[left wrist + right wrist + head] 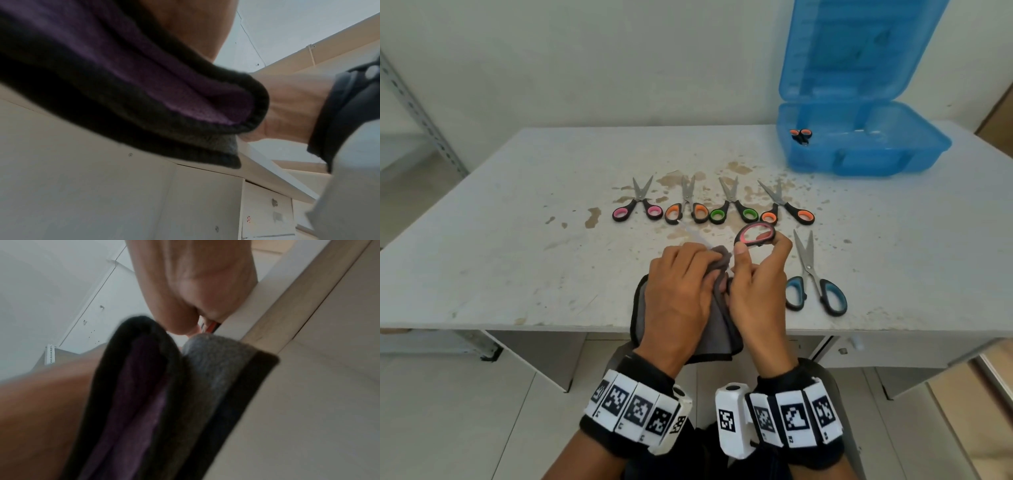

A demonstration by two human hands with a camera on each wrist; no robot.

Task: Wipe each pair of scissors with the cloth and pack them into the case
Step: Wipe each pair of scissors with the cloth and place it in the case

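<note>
My right hand (760,250) pinches the pink-lined black handle of a pair of scissors (755,234) above the table's front edge. My left hand (709,260) grips the grey, dark-edged cloth (717,329) bunched around the blades, and a blurred blade tip pokes out up-left of it. The cloth (144,91) fills the left wrist view and hangs in folds as cloth (205,378) in the right wrist view, where a sliver of the scissors handle (213,325) shows under my fingers. The blue case (859,150) stands open at the back right with orange-handled scissors (800,135) inside.
A row of several scissors lies mid-table: pink (637,205), orange (688,207), green (732,207), orange (786,205). Blue-handled scissors (815,274) lie just right of my right hand. The stained grey table (500,240) has drawers under it; a metal shelf post (424,113) stands far left.
</note>
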